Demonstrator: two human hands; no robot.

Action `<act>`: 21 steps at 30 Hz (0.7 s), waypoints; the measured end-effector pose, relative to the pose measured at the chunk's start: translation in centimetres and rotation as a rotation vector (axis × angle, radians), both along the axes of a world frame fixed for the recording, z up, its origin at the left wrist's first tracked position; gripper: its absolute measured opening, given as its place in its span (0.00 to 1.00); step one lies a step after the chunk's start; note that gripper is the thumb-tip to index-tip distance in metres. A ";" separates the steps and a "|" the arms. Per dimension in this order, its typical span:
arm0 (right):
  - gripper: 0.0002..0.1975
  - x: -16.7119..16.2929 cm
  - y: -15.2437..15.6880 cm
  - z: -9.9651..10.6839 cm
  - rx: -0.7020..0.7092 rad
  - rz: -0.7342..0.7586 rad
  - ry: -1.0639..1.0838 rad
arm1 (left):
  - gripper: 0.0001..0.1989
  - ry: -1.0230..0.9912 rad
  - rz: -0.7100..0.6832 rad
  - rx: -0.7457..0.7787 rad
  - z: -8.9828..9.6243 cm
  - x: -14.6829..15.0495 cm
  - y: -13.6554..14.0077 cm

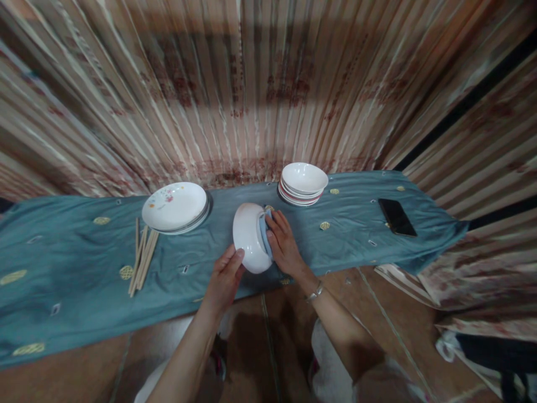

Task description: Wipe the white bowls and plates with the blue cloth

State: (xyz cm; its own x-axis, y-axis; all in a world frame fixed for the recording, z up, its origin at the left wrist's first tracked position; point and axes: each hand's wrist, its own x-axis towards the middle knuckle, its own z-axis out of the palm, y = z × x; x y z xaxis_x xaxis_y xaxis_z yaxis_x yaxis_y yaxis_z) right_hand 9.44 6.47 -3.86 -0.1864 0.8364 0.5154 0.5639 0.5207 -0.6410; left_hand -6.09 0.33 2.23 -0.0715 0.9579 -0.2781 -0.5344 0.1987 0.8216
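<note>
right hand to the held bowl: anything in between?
Yes, a light blue cloth. The head view shows it between the right hand and the white bowl that the left hand holds.

no word, number or brand can be read. the curtain (268,123) bears narrow columns of dark, character-like marks (240,47) toward twelve and one o'clock in the head view, too blurred to make out. at eight o'clock, a small white label-like patch (185,269) on the teal tablecloth (96,263) is likewise too small to read.
</note>
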 end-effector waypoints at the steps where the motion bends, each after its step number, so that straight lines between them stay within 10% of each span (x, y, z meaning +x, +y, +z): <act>1: 0.26 0.1 0.1 -0.2 -0.008 -0.011 0.002 | 0.21 0.000 -0.002 0.002 -0.1 0.0 0.0; 21: 0.26 1.3 -2.2 -2.3 -0.119 -0.070 0.034 | 0.19 -0.052 0.042 0.012 -0.8 -0.6 0.5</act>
